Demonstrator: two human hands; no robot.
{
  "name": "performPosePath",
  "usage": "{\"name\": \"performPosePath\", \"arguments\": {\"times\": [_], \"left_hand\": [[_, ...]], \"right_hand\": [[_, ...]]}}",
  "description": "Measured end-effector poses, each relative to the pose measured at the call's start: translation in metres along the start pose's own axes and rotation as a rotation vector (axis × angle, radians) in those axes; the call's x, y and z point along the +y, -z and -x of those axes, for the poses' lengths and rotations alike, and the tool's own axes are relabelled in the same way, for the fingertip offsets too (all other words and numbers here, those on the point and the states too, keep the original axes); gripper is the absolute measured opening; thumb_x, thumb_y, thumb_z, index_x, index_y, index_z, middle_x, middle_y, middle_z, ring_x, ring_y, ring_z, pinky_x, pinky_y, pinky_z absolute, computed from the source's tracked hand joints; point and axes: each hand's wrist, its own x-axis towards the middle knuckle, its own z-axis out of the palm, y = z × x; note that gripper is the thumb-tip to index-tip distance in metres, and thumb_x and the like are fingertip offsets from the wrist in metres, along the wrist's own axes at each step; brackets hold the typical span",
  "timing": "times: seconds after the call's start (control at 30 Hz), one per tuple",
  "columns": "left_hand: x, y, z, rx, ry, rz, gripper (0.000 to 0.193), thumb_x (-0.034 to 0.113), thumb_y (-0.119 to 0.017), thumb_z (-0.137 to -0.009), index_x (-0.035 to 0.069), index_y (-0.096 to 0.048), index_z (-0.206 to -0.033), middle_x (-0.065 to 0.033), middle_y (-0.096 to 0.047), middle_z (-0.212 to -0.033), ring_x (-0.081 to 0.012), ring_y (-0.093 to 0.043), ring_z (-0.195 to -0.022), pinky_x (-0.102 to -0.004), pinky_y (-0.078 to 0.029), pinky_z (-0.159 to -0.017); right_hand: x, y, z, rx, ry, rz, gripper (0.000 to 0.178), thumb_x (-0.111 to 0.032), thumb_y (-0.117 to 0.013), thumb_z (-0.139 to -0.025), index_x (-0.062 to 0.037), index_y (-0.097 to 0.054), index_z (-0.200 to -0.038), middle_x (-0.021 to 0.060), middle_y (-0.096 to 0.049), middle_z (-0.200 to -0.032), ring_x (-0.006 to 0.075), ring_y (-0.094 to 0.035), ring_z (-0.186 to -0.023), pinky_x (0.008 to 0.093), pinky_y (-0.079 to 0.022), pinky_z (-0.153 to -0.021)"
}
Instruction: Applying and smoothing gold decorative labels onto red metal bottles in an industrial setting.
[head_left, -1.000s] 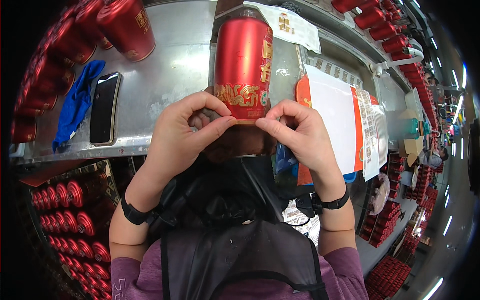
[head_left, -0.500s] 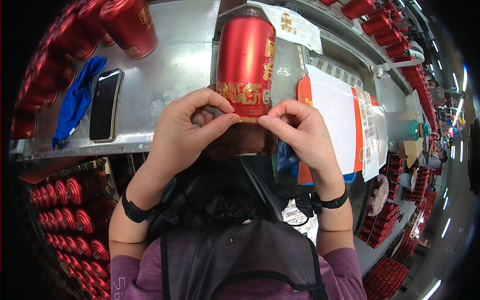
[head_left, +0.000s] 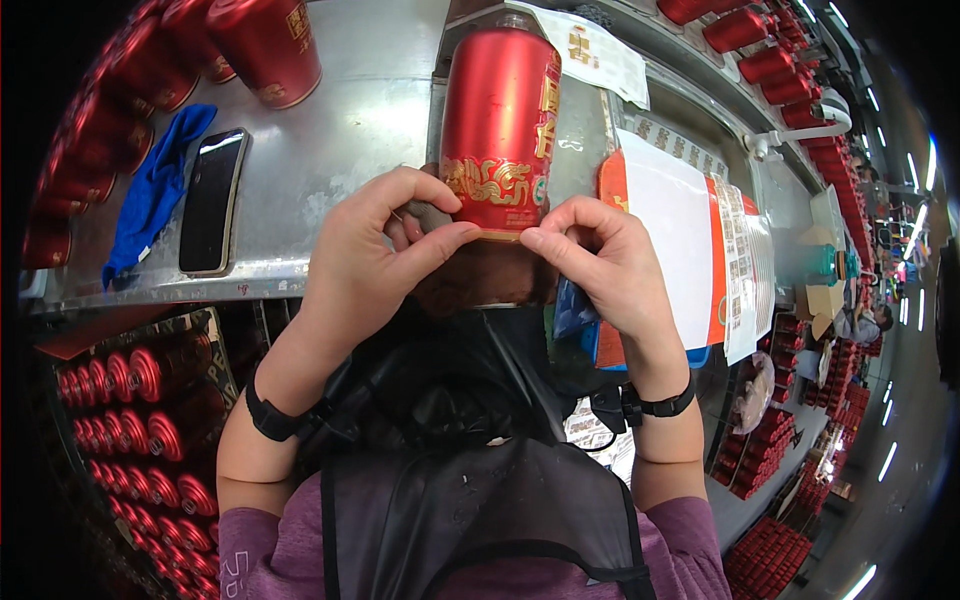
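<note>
In front of me a red bottle (head_left: 498,110) with gold ornament lies on its side, its clear cap (head_left: 516,21) pointing away. A thin gold line (head_left: 502,236) runs along the base edge nearest me. At the left end of that edge, my left hand (head_left: 385,235) is closed, thumb tip and index finger on the bottle. My right hand (head_left: 600,255) is closed too, its thumb pressing the right end of the edge and its other fingers curled behind. Whether a thin strip lies under the thumbs cannot be made out. Below the base is a dark brown support (head_left: 480,275).
On the metal bench (head_left: 365,110) to the left are a black phone (head_left: 213,200), a blue cloth (head_left: 155,200) and several red bottles (head_left: 268,50). White and orange sheets with label strips (head_left: 670,235) lie at the right. Red bottles (head_left: 125,430) fill a crate at lower left.
The bottle and bench sit slightly further right in the picture. Both hands keep nearly the same grip at the base edge.
</note>
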Motion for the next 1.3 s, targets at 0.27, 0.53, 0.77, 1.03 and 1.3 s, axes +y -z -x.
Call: {"name": "performPosePath", "arguments": {"times": [0.27, 0.53, 0.77, 1.03, 1.3], "left_hand": [[-0.025, 0.012, 0.005, 0.219, -0.182, -0.306, 0.051, 0.021, -0.079, -0.081, 0.004, -0.058, -0.124, -0.0088, -0.060, -0.111, -0.0199, -0.055, -0.097, -0.0310, -0.045, -0.089], [-0.031, -0.006, 0.002, 0.041, -0.227, -0.221, 0.092, 0.035, -0.083, -0.075, 0.000, -0.039, -0.147, -0.0174, -0.054, -0.126, -0.0290, -0.050, -0.112, -0.0369, -0.039, -0.099], [-0.042, -0.008, 0.005, 0.072, -0.233, -0.071, 0.059, 0.017, -0.070, -0.089, 0.000, -0.047, -0.141, -0.0158, -0.058, -0.121, -0.0283, -0.051, -0.114, -0.0359, -0.040, -0.099], [-0.020, 0.005, 0.026, 0.240, -0.713, -0.443, 0.035, -0.002, -0.064, -0.078, 0.002, -0.070, -0.112, -0.0130, -0.068, -0.115, -0.0309, -0.063, -0.109, -0.0398, -0.052, -0.091], [-0.037, 0.002, 0.033, 0.096, -0.845, -0.694, 0.035, -0.001, -0.066, -0.078, -0.002, -0.066, -0.113, -0.0194, -0.065, -0.118, -0.0344, -0.063, -0.115, -0.0369, -0.057, -0.090]], "right_hand": [[-0.001, -0.002, -0.001, 0.041, -0.002, -0.012, 0.018, -0.017, -0.075, -0.087, -0.0036, -0.066, -0.080, -0.0087, -0.050, -0.064, 0.0001, -0.040, -0.059, 0.0196, -0.031, -0.053], [-0.006, -0.003, 0.001, 0.021, -0.025, -0.068, 0.011, -0.010, -0.073, -0.089, -0.0034, -0.066, -0.085, -0.0081, -0.055, -0.068, -0.0013, -0.044, -0.061, 0.0169, -0.033, -0.054], [-0.009, 0.000, 0.000, 0.002, -0.032, -0.010, 0.012, -0.012, -0.074, -0.089, -0.0031, -0.066, -0.085, -0.0063, -0.058, -0.069, -0.0005, -0.048, -0.061, 0.0174, -0.036, -0.054], [-0.009, 0.002, -0.001, 0.015, -0.042, 0.029, 0.016, -0.014, -0.075, -0.089, -0.0030, -0.065, -0.084, -0.0064, -0.058, -0.069, 0.0007, -0.049, -0.062, 0.0185, -0.038, -0.055], [-0.008, 0.006, -0.008, -0.039, -0.043, 0.084, 0.020, -0.018, -0.076, -0.088, -0.0030, -0.065, -0.081, -0.0072, -0.054, -0.067, 0.0009, -0.045, -0.062, 0.0196, -0.035, -0.055]]}}
